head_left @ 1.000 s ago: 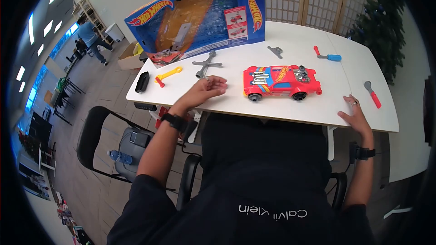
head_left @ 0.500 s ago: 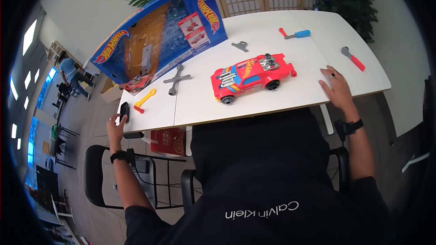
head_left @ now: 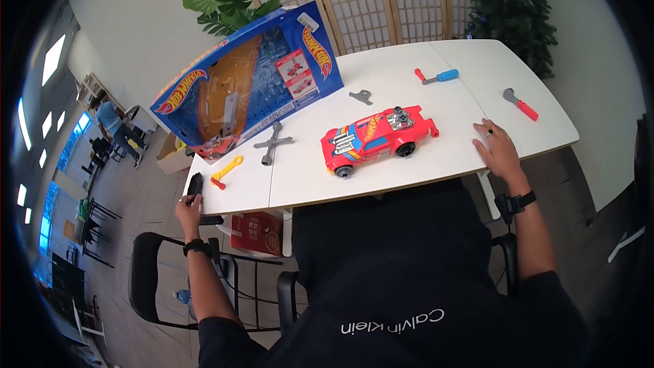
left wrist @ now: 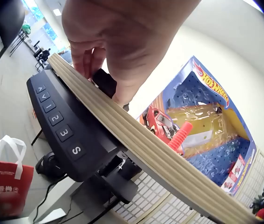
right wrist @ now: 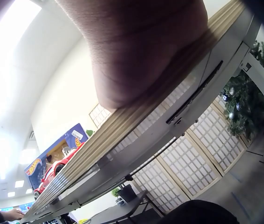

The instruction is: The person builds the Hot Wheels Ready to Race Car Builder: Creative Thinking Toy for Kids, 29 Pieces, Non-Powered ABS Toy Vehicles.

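Note:
At the table's left end, the left hand (head_left: 189, 211) pinches a small black part (head_left: 195, 182). Thumb and fingers stand on either side of that black part (left wrist: 105, 83) in the left wrist view, its lower side hidden by the table edge. The right hand (head_left: 501, 150) rests on the table's front right edge with fingers spread, holding nothing. Between the hands sits a red toy car (head_left: 375, 142) on its wheels. Beside the black part lie a yellow wrench (head_left: 231, 167) and a small red piece (head_left: 218, 183).
A grey cross wrench (head_left: 274, 142) lies before the blue toy box (head_left: 238, 88). Farther right are a small grey piece (head_left: 362, 97), a blue-handled tool (head_left: 446, 75) and a red-handled tool (head_left: 524, 108). A black chair (head_left: 144, 269) stands left of the white table (head_left: 306, 187).
The left hand has moved left from near the cross wrench to the black part and taken hold of it. The right hand stays at the table edge. The head view has shifted.

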`<state>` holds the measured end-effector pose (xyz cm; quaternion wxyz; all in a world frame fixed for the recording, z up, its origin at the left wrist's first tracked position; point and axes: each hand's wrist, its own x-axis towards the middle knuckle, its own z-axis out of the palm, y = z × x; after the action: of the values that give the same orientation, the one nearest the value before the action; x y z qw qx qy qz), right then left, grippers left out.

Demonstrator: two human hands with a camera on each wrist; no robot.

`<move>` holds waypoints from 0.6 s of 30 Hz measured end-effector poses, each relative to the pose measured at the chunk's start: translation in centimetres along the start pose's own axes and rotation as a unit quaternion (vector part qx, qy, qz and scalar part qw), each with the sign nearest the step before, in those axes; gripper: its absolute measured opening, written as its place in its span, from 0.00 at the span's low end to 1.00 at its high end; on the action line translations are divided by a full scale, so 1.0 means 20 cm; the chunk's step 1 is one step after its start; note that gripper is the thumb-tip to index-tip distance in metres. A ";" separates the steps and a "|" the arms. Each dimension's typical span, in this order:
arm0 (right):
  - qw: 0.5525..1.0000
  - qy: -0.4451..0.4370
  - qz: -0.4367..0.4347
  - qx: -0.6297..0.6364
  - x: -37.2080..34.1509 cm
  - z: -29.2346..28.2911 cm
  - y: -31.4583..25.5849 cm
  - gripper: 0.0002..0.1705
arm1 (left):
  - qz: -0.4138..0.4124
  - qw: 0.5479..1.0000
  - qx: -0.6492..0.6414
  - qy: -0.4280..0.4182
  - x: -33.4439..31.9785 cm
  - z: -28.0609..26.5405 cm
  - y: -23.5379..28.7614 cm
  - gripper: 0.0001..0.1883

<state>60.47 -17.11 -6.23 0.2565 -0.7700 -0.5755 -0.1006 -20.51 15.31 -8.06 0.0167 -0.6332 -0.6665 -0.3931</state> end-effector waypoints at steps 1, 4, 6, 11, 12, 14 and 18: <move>1.000 0.001 0.000 0.002 -0.01 0.00 0.01 0.25 | 0.038 0.998 -0.007 0.049 0.00 -0.01 -0.03 0.15; 1.000 -0.014 -0.012 -0.005 -0.01 -0.01 0.02 0.26 | 0.010 0.994 -0.049 0.100 0.04 -0.04 -0.15 0.14; 1.000 -0.014 -0.005 -0.004 -0.01 -0.01 0.01 0.26 | -0.022 0.989 -0.117 0.090 -0.01 -0.14 -0.04 0.12; 0.999 -0.025 0.010 0.028 0.00 0.00 0.06 0.25 | 0.098 0.955 -0.273 0.064 -0.13 -0.40 0.31 0.08; 0.996 -0.041 0.012 0.075 0.01 -0.01 0.11 0.24 | 0.121 0.921 -0.370 0.024 -0.16 -0.43 0.38 0.07; 0.991 -0.066 0.002 0.113 0.08 -0.07 0.10 0.24 | 0.138 0.916 -0.376 -0.022 -0.23 -0.47 0.54 0.05; 0.988 0.015 -0.052 0.141 0.14 -0.43 -0.21 0.25 | 0.244 0.868 -0.408 -0.145 -0.45 -0.56 1.08 0.07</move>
<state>58.59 -18.32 3.40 0.3654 -0.6933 -0.6197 -0.0429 -5.51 -0.78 5.88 -0.2445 -0.7758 -0.2659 -0.5174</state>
